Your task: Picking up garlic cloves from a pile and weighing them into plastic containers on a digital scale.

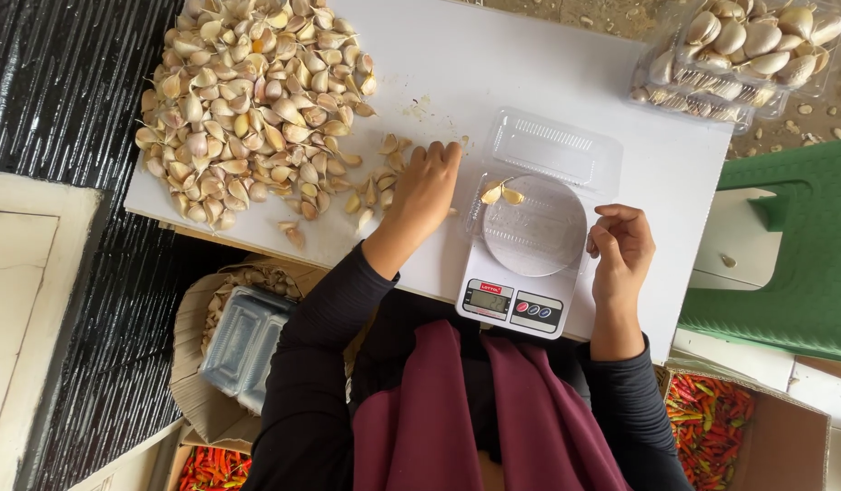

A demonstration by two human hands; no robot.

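My left hand point(427, 186) lies on the white board point(475, 64), fingers curled over loose garlic cloves at the near edge of a big garlic pile point(248, 100); what it grips is hidden. An open clear plastic clamshell container point(543, 195) sits on a small white kitchen scale point(516, 273) with two garlic cloves point(500, 193) inside. My right hand point(620, 250) rests at the scale's right side, fingers curled, nothing visible in it.
Filled clear packs of garlic point(743, 50) are stacked at the far right. A cardboard box with empty clamshells point(243, 341) sits below left. Boxes of red chillies point(711, 423) stand lower right and lower left. A green plastic stool point(802, 245) is at the right.
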